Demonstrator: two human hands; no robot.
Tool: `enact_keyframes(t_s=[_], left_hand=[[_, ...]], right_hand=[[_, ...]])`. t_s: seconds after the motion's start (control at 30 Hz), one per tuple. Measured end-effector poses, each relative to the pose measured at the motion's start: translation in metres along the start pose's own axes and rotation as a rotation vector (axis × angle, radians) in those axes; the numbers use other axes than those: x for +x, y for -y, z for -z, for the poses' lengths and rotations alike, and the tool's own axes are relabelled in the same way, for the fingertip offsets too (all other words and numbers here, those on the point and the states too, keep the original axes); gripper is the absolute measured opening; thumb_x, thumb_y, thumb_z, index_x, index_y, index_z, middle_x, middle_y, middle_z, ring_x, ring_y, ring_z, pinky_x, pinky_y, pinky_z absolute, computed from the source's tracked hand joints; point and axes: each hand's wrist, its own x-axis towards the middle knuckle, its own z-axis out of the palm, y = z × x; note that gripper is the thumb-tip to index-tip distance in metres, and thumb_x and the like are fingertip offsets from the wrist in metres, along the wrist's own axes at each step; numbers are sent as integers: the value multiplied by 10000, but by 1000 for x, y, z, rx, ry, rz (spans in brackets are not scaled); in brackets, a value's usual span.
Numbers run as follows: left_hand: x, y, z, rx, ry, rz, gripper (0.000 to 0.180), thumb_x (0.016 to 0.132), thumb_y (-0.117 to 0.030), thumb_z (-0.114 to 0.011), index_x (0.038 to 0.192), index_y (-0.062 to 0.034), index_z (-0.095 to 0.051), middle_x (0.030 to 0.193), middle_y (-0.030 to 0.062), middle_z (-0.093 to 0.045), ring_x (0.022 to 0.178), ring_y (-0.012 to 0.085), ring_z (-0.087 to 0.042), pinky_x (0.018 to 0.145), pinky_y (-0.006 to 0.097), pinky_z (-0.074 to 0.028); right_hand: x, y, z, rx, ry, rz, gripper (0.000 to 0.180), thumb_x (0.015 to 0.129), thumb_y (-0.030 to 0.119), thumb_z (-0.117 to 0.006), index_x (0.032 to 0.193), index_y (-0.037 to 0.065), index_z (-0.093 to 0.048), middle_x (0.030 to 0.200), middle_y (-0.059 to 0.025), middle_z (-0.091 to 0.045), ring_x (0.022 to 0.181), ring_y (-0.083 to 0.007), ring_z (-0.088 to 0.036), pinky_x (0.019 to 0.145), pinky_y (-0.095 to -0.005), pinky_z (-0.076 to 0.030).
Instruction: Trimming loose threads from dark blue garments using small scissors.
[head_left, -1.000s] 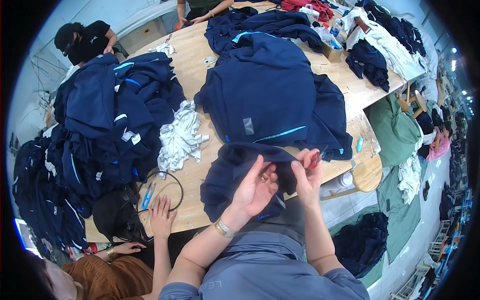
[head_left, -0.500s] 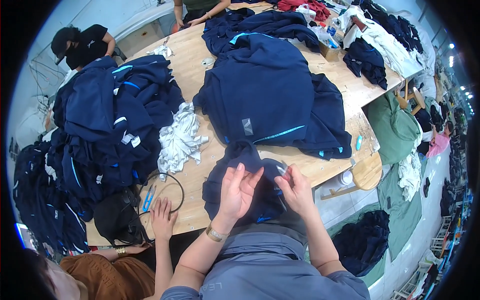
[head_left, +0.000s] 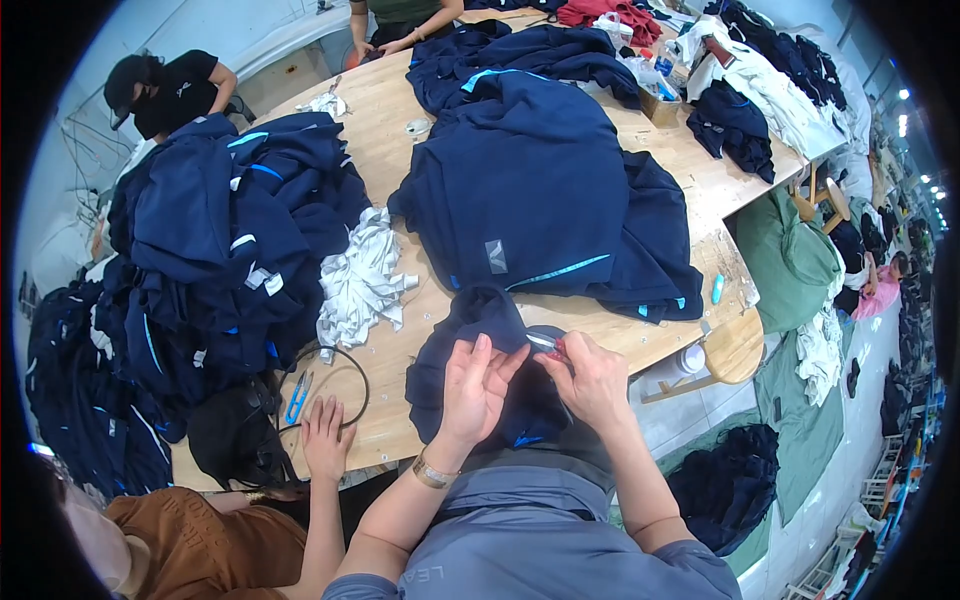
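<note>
A navy garment (head_left: 440, 350) lies bunched over the table's near edge in front of me. My left hand (head_left: 475, 395) is at its middle, thumb up and fingers curled against the cloth, which it appears to grip. Red-handled thread snips (head_left: 543, 342) are in my right hand (head_left: 592, 382), their metal blades pointing left at the cloth just beyond my left fingertips. The exact spot where the blades meet the fabric is too small to make out. Just beyond lies a large stack of navy garments (head_left: 530, 190) with light blue trim.
White fabric strips (head_left: 362, 285) lie beside a big navy garment heap (head_left: 240, 200) on the left. A co-worker's hand (head_left: 324, 440) rests on the table near blue snips (head_left: 297, 398) and a black bag (head_left: 235, 440). A wooden stool (head_left: 733, 345) stands at the right edge.
My right hand has shifted slightly, turning the snips so their blades now reach left toward the cloth by my left fingertips. My left hand has stayed nearly in place.
</note>
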Motion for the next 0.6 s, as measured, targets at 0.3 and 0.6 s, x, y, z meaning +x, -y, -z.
enact_keyframes(t_s=[0.3, 0.6], left_hand=[[1, 4, 2, 26, 40, -30, 207, 975, -166, -355, 1041, -11, -475, 1072, 132, -575, 1038, 196, -557, 970, 379, -434], [2, 3, 2, 19, 36, -31, 207, 974, -185, -368, 998, -18, -488, 1045, 134, -586, 1014, 192, -569, 958, 389, -442]], right_hand=[[2, 2, 2, 63, 24, -34, 280, 787, 268, -654, 752, 41, -495, 661, -108, -555, 552, -284, -564, 487, -350, -420], [3, 0, 7, 102, 17, -34, 264, 789, 247, -653, 744, 37, -499, 640, -111, -548, 544, -280, -561, 485, -341, -413]])
